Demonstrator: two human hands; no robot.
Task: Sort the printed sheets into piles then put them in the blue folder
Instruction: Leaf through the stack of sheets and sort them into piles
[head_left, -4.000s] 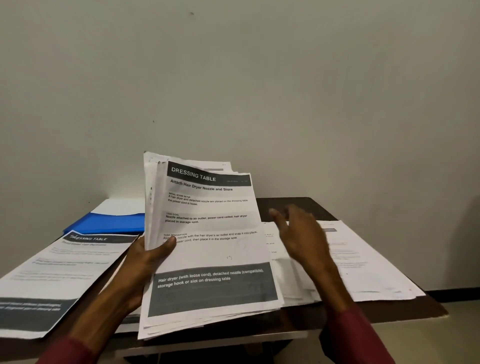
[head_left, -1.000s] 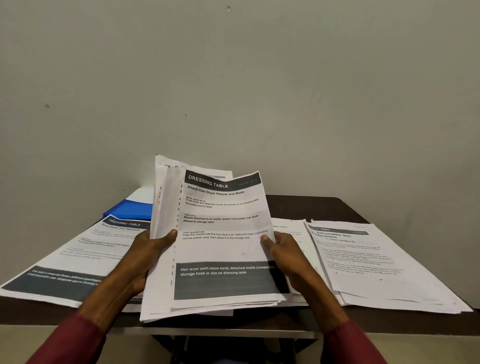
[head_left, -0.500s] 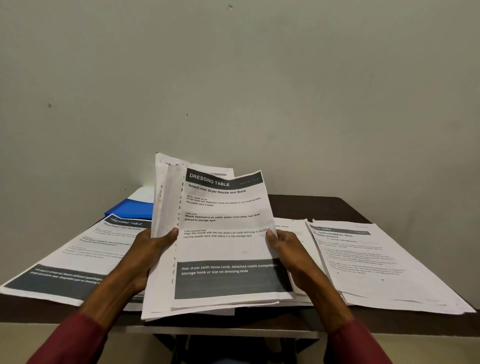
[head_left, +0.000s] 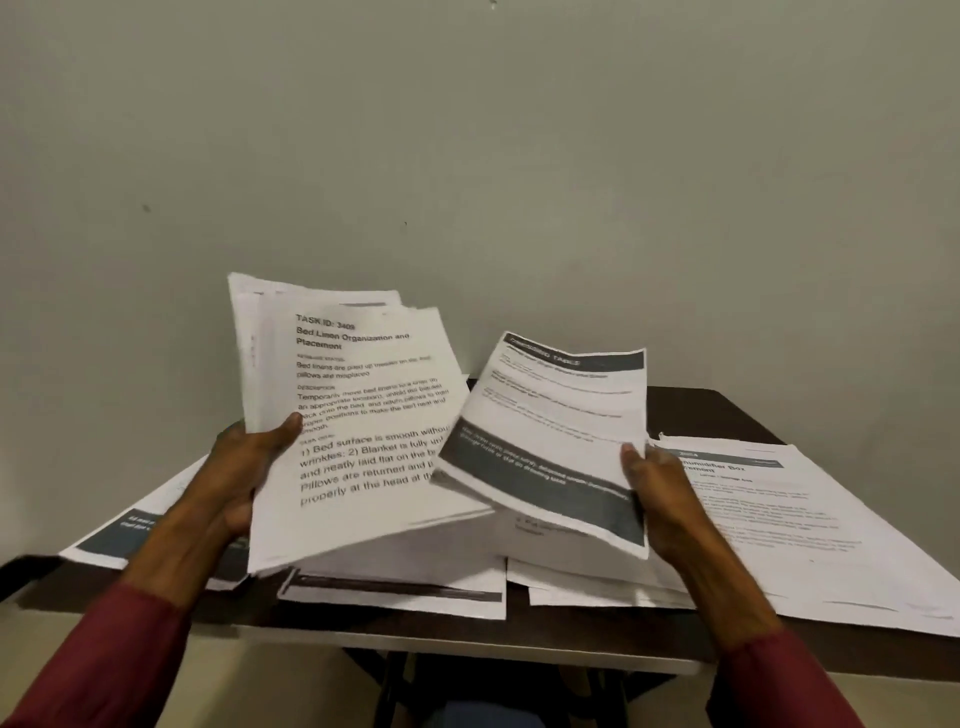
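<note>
From the head view, the left hand (head_left: 236, 483) holds a loose stack of printed sheets (head_left: 358, 415) upright above the desk's (head_left: 727, 415) front edge. Its thumb is pressed on the front page, headed "Bed Linen Organization and Placement"; the fingers behind cannot be seen. The right hand (head_left: 662, 501) pinches a single sheet (head_left: 556, 441) with a dark banner by its right edge, thumb on the face and fingers hidden behind. That sheet's lower left corner overlaps the stack. Sorted piles lie flat below: one with a dark band (head_left: 119, 535) at the left edge, middle piles (head_left: 405, 587) at the front, and a thick pile (head_left: 810, 525) running over the right edge. The blue folder does not show here, probably hidden behind the raised stack. The main risk is the one-handed stack, whose fanned sheets could slip and scatter over the piles, mixing them. The single sheet could also land on the wrong pile, since several headers look alike. A nudge from a sleeve might tip the overhanging piles off the desk.
</note>
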